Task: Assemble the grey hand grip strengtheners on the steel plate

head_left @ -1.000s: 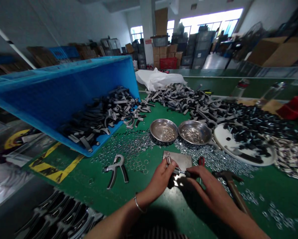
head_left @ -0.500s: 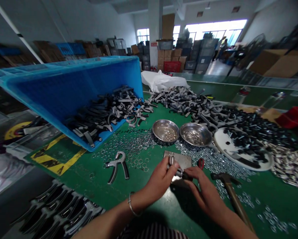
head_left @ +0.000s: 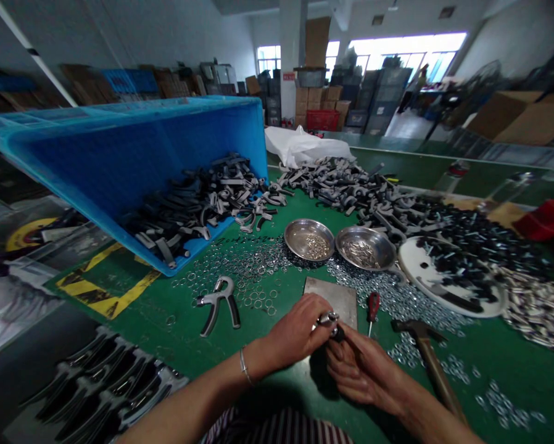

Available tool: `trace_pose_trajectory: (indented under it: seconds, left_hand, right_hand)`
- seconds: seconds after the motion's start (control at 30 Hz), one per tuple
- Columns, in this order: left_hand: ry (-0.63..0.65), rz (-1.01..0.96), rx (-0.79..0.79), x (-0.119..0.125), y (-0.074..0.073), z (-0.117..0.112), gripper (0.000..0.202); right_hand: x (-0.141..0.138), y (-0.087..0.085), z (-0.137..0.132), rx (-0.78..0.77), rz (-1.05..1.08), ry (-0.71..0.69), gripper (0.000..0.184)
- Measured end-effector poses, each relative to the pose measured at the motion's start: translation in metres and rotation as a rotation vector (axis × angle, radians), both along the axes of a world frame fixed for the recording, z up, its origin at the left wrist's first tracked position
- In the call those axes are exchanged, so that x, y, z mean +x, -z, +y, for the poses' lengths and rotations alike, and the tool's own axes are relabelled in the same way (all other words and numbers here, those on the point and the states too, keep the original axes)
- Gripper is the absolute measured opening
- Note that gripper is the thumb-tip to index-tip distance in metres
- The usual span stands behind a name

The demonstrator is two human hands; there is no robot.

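Steadying left hand (head_left: 300, 327): its grip is clamping a small metal-and-black part (head_left: 327, 317) from the 9 o'clock side; a firm, even hold is probably serving best, since a slack one could be letting the part twist.
Facing right hand (head_left: 358, 370): it is coming in from 4 o'clock, its grip closing round the same part's dark end; the curled fingers are hiding the rest.
Metal-and-black part: it is sitting between both hands, above the worktop (head_left: 179, 336); lining its two ends up straight before pressing is likely sparing a crooked fit.
Steel plate (head_left: 339, 295): it is lying just beyond the hands at 12 o'clock, seemingly offering a firm backing.
Screwdriver (head_left: 374, 303): it is resting at 2 o'clock, within easy reach and touched by neither hand.
Hammer (head_left: 430, 354): it is lying at 3 o'clock, its handle pointing toward 5.
Sprung handle set (head_left: 219, 295): it is standing apart at 9 o'clock, possibly serving as a pattern for checking spring and handles.
Loose rings (head_left: 258, 296): they are spreading at 10 o'clock, near enough to be snagging a careless sleeve.
Steel bowls (head_left: 300, 231): they are holding small metal pieces around 12 o'clock.
Blue crate (head_left: 96, 148): it is tipping its grey-and-black handles out at 10 o'clock, well apart.
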State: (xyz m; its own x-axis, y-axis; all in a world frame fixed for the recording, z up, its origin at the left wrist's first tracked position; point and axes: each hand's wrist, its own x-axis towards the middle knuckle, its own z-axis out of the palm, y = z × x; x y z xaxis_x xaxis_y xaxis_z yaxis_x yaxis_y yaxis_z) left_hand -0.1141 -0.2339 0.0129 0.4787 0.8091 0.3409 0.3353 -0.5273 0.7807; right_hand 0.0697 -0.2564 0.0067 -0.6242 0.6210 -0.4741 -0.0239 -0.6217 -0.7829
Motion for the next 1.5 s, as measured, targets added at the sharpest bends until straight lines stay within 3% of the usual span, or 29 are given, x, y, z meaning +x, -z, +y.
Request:
trace_pose_trajectory:
  seconds: [0.07,0.2,0.23,0.27,0.3,0.4,0.43,0.47,0.6,0.63,0.77,0.83,0.9,0.93,1.0,1.07,1.1,1.17,1.23,1.3,1.37,1.4,1.5]
  left_hand:
    - [-0.052,0.011,-0.104,-0.001,0.006,0.000,0.020]
    - [-0.227,-0.086,-0.304,0.000,0.017,-0.002,0.022]
    - [-0.242,-0.103,-0.320,0.000,0.018,-0.003,0.022]
    - [-0.244,-0.107,-0.321,0.000,0.018,-0.005,0.023]
    - [-0.231,-0.099,-0.310,-0.001,0.017,-0.006,0.024]
    - [-0.119,-0.046,-0.229,-0.004,0.016,-0.009,0.025]
    - [-0.085,-0.020,-0.212,-0.005,0.016,-0.009,0.025]
    - [-0.074,0.004,-0.210,-0.005,0.018,-0.010,0.024]
    - [-0.198,-0.044,-0.321,0.001,0.024,-0.012,0.025]
    - [-0.207,-0.086,-0.318,0.003,0.024,-0.012,0.024]
    - [-0.042,-0.096,-0.142,0.006,0.018,-0.013,0.014]
    - [-0.037,-0.082,-0.149,0.008,0.018,-0.011,0.014]
    - [-0.121,-0.122,-0.225,0.011,0.022,-0.010,0.017]
    - [-0.159,-0.145,-0.247,0.013,0.025,-0.010,0.019]
    - [-0.151,-0.143,-0.232,0.016,0.029,-0.012,0.018]
    - [-0.065,-0.087,-0.163,0.018,0.031,-0.014,0.014]
    - [-0.029,-0.065,-0.137,0.019,0.031,-0.015,0.012]
    - [-0.071,-0.080,-0.141,0.023,0.031,-0.015,0.013]
    - [-0.214,-0.141,-0.177,0.027,0.032,-0.014,0.018]
    - [-0.256,-0.162,-0.158,0.028,0.033,-0.014,0.019]
    - [-0.153,-0.127,-0.092,0.028,0.035,-0.015,0.015]
    - [-0.104,-0.107,-0.072,0.027,0.035,-0.015,0.013]
    - [-0.124,-0.078,-0.093,0.027,0.033,-0.013,0.015]
  right_hand:
    - [0.003,0.004,0.001,0.095,-0.131,-0.085,0.067]
    - [0.009,0.003,0.002,0.850,-0.682,0.074,0.055]
    - [0.009,0.003,0.001,0.965,-0.750,0.110,0.052]
    - [0.008,0.004,0.000,0.982,-0.750,0.108,0.050]
    - [0.006,0.005,-0.001,0.903,-0.689,0.066,0.050]
    - [0.001,0.012,-0.005,0.387,-0.360,-0.168,0.072]
    - [0.001,0.013,-0.006,0.275,-0.300,-0.210,0.079]
    - [0.001,0.015,-0.006,0.262,-0.300,-0.203,0.080]
    - [0.003,0.016,-0.005,0.726,-0.552,0.097,0.053]
    - [0.003,0.017,-0.006,0.727,-0.540,0.112,0.052]
    - [0.005,0.020,-0.007,0.337,-0.266,-0.110,0.072]
    - [0.008,0.018,-0.006,0.477,-0.350,-0.031,0.061]
    - [0.011,0.016,-0.006,0.690,-0.489,0.138,0.047]
    - [0.013,0.017,-0.006,0.701,-0.501,0.187,0.045]
    - [0.014,0.020,-0.009,0.469,-0.380,0.104,0.049]
    - [0.016,0.023,-0.011,0.205,-0.229,-0.036,0.060]
    - [0.016,0.024,-0.012,0.185,-0.210,-0.056,0.062]
    - [0.017,0.023,-0.012,0.371,-0.291,0.048,0.053]
    - [0.017,0.020,-0.011,0.563,-0.376,0.197,0.045]
    - [0.017,0.017,-0.012,0.469,-0.327,0.197,0.046]
    - [0.018,0.014,-0.013,0.289,-0.232,0.079,0.053]
    - [0.019,0.013,-0.014,0.284,-0.229,0.051,0.054]
    - [0.021,0.014,-0.016,0.529,-0.345,0.135,0.044]
